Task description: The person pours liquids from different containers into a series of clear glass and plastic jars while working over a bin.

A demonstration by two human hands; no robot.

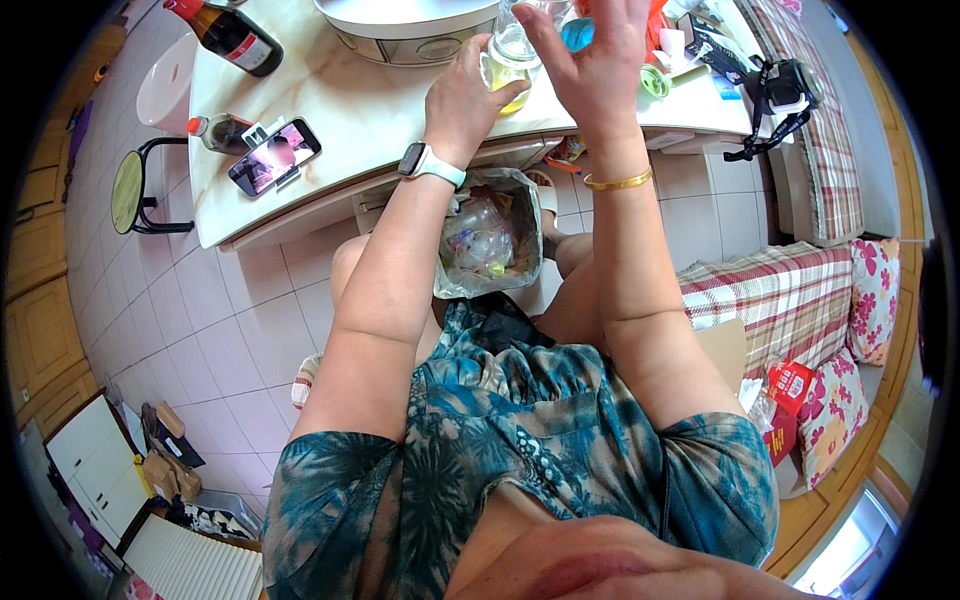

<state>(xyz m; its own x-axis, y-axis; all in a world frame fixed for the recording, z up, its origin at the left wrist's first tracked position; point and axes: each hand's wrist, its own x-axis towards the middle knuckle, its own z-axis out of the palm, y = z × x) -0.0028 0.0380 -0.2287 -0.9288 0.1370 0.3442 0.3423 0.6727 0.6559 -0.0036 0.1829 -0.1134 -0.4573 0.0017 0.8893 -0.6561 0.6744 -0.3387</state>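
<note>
My left hand [461, 101] is closed around a clear glass vessel [513, 84] near the table's front edge. Yellow liquid shows in the lower part of the vessel. My right hand [600, 71] is raised to the right of it, thumb spread wide from the fingers. The picture's top edge cuts off those fingertips, and nothing is seen held in that hand. The right thumb overlaps the clear glass; whether it touches cannot be told. Beyond the vessel stands a large round box [409, 41] with a white rim. Something blue [577, 34] shows behind the right hand.
Toward the left stand a dark bottle [247, 49], a smaller red-capped bottle [221, 133] and a propped phone [276, 157]. A green-lidded item [655, 81] and a camera [787, 86] with a strap lie to the right. A lined bin [527, 262] sits between my knees.
</note>
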